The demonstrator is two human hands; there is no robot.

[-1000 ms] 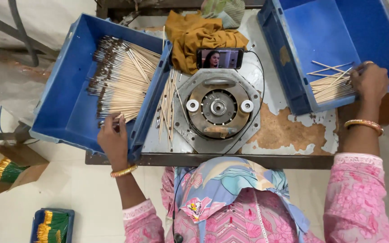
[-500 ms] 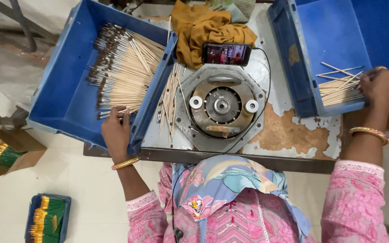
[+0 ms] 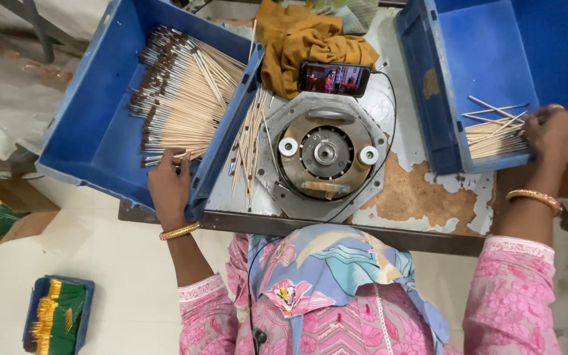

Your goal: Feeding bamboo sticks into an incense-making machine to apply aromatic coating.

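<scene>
Your left hand (image 3: 169,184) sits at the near edge of the left blue crate (image 3: 93,138), palm down, wrist straight, forearm running back toward your body w/ a gold bangle (image 3: 179,231) at the wrist. Fingers curl over the lower end of the dark-tipped stick pile (image 3: 182,98) — fingertips touching the nearest sticks, closed loosely on a few; can't tell exactly how many.

Your right hand (image 3: 552,135) is out to the side at the near rim of the right blue crate (image 3: 494,59), arm stretched fwd and slightly outward, a second bangle (image 3: 534,197) on that wrist. Hand is closed round the end of a small plain stick bundle (image 3: 494,131); the bundle lies roughly level, pointing left across the crate floor. A few loose sticks fan up and away from it, just above.

Between the crates on the worn metal table (image 3: 428,197): an octagonal grey machine plate (image 3: 323,154) w/ a round hub and two white rollers. More bare sticks (image 3: 248,141) lie in the gap btwn the left crate wall and the plate, some leaning on the crate side. Behind the plate, a phone (image 3: 333,77) propped w/ screen lit, resting against a mustard cloth (image 3: 307,43).

On the floor at left — a brown carton (image 3: 1,217) and a small blue bin (image 3: 57,315), both holding green-and-yellow packs.
</scene>
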